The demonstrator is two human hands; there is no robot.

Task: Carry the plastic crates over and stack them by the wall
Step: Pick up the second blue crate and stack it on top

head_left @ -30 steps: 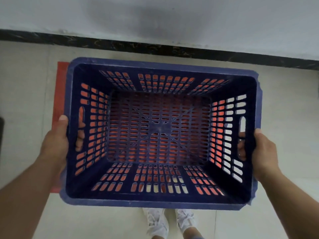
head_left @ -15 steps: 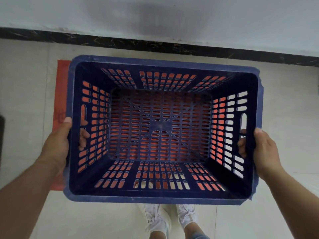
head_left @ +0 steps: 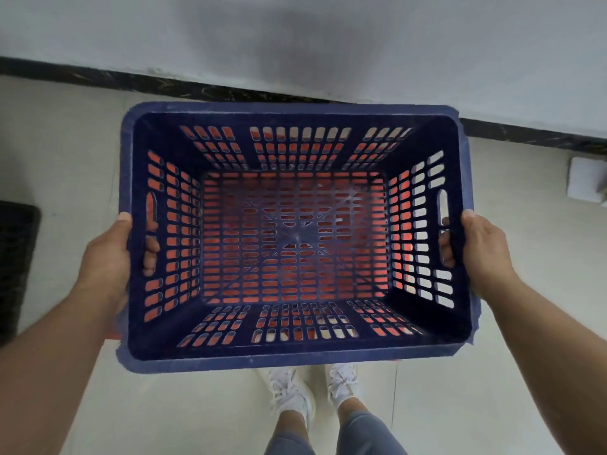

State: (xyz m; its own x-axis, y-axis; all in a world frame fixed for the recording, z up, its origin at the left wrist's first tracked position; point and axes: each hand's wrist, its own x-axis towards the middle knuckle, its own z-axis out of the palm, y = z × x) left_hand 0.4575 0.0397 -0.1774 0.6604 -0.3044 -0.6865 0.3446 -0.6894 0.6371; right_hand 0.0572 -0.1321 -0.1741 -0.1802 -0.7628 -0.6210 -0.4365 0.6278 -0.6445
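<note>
A dark blue slotted plastic crate (head_left: 295, 356) fills the middle of the head view, open side up, held level over the floor. My left hand (head_left: 108, 257) grips its left handle slot, fingers curled through the wall. My right hand (head_left: 483, 254) grips the right handle slot the same way. Directly beneath the blue crate lies a red crate (head_left: 113, 334); its colour shows through the slots and a thin sliver peeks out at the lower left. The white wall (head_left: 328, 44) with a dark skirting strip (head_left: 82, 78) runs just beyond the crate's far rim.
A black mat or object (head_left: 16, 267) lies on the floor at the left edge. A small white box (head_left: 586, 182) sits by the skirting at the right. My feet in white shoes (head_left: 308, 392) stand just behind the crate on pale tiles.
The blue crate has shifted left over the red crate, which showed as a wide strip at the left before and is now almost fully covered. My feet and legs show more.
</note>
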